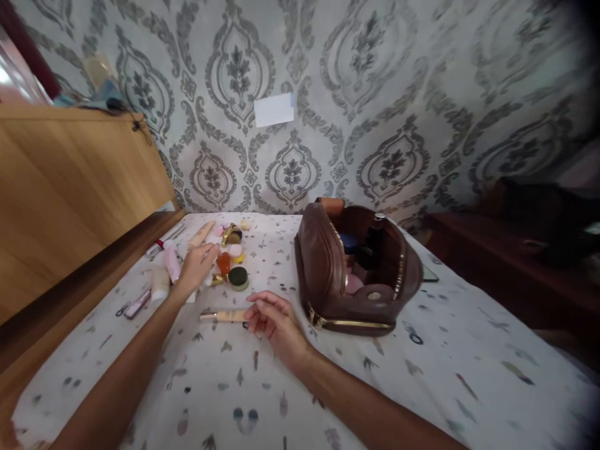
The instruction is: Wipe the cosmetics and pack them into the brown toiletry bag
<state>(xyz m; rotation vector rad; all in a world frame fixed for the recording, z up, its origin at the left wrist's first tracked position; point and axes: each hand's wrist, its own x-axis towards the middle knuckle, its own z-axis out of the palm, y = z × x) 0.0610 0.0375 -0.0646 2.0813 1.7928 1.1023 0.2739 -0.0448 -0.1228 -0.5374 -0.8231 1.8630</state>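
Observation:
My left hand (197, 267) is over a group of cosmetics, fingers drawn together; whatever may be between them is hidden. Just beyond it lies a beige tube (201, 234). An orange jar (224, 262) and a dark-lidded round jar (238, 279) stand to its right, a pink tube (172, 262) and a cream tube (160, 282) to its left. Nearer to me, my right hand (276, 325) has curled fingers around the end of a beige cosmetic tube (229, 315), whose metallic cap points left. Beside that hand sits an open brown toiletry bag (319, 262) with items inside.
A white patterned cloth (244, 387) covers the surface. A wooden panel (79, 194) borders it on the left, and a patterned wall (290, 169) rises behind. Dark hair ties (415, 336) and a flat phone-like object (430, 274) lie right of the bag.

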